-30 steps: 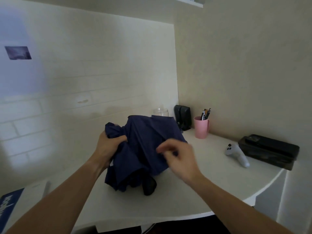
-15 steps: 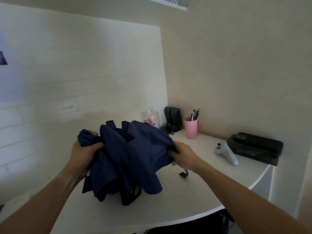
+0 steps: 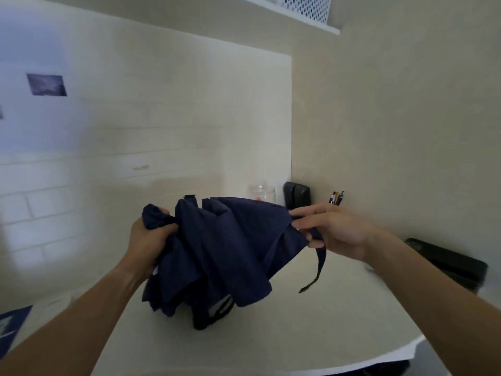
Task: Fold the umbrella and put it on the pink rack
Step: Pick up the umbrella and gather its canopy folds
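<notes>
A dark blue collapsed umbrella [image 3: 225, 251] hangs in loose folds above the white desk [image 3: 311, 329], its black handle [image 3: 206, 318] pointing down toward me. My left hand [image 3: 147, 240] grips the bunched cloth near the umbrella's top end. My right hand [image 3: 333, 230] pinches the cloth's right edge where the closing strap [image 3: 320, 267] begins. The strap dangles free below that hand. No pink rack is in view.
At the back of the desk stand a glass jar [image 3: 263, 192], a black speaker [image 3: 296, 195] and pens [image 3: 336, 198] behind my right hand. A black case [image 3: 450, 263] lies at the right. A white shelf with a perforated basket [image 3: 306, 6] is overhead.
My right hand has moved rightward and up along the cloth's edge, pulling the strap out so it hangs free. The view has tilted up and the umbrella is raised a little.
</notes>
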`<state>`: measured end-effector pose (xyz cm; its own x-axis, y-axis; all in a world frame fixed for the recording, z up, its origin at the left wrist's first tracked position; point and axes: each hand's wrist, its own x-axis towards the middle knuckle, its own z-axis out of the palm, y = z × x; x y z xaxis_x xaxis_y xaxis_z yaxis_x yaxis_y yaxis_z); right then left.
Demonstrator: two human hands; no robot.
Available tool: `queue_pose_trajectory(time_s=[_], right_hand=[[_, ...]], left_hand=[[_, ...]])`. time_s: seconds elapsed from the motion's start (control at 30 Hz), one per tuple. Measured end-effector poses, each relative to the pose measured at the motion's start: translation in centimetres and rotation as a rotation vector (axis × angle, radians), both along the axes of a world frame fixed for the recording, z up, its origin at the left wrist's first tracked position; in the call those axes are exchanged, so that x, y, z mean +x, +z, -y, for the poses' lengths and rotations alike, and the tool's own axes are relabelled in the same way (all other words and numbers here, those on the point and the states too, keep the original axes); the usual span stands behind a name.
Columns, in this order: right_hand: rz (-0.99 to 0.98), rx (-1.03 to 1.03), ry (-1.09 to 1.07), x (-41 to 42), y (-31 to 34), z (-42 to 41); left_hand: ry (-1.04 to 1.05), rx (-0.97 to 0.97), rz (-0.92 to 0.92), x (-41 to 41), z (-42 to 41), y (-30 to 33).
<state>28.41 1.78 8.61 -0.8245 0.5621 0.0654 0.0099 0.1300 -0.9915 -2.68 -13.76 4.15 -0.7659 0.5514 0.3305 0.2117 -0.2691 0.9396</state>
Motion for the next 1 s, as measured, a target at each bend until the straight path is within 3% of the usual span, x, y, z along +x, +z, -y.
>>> queue_pose_trajectory(time_s=[0.07, 0.2, 0.3, 0.4, 0.53, 0.7, 0.83, 1.0], right_hand=[[0.061, -0.021, -0.026, -0.2, -0.2, 0.2], [0.199, -0.071, -0.083, -1.0, -3.4, 1.2], [0.188, -0.218, -0.168, -2.2, -7.4, 2.9], [0.099, -0.489, -0.256, -3.5, -11.5, 4.9], [0.006, -0.740, -0.366, -5.4, -15.9, 7.9], [-0.021, -0.818, -0.373, -5.5, -17.7, 9.5], [0.022, -0.790, -0.274, -4.2, -18.1, 10.1], [-0.003, -0.949, -0.223, -3.1, -18.4, 11.1]], left_hand=[[0.050, -0.067, -0.139, -0.9, -0.1, 1.6], [0.153, -0.327, -0.596, -1.6, -1.0, 4.9], [0.126, -0.377, -0.790, -0.7, -3.4, 5.4], [0.091, -0.477, -1.043, -0.1, -6.5, 3.0], [0.019, -0.631, -1.210, 2.4, -10.3, -2.2], [-0.066, -0.801, -1.459, 5.8, -13.3, -7.9], [0.021, -0.719, -1.561, 6.2, -11.7, -8.7], [0.129, -0.364, -1.360, 6.8, -2.5, -9.0]])
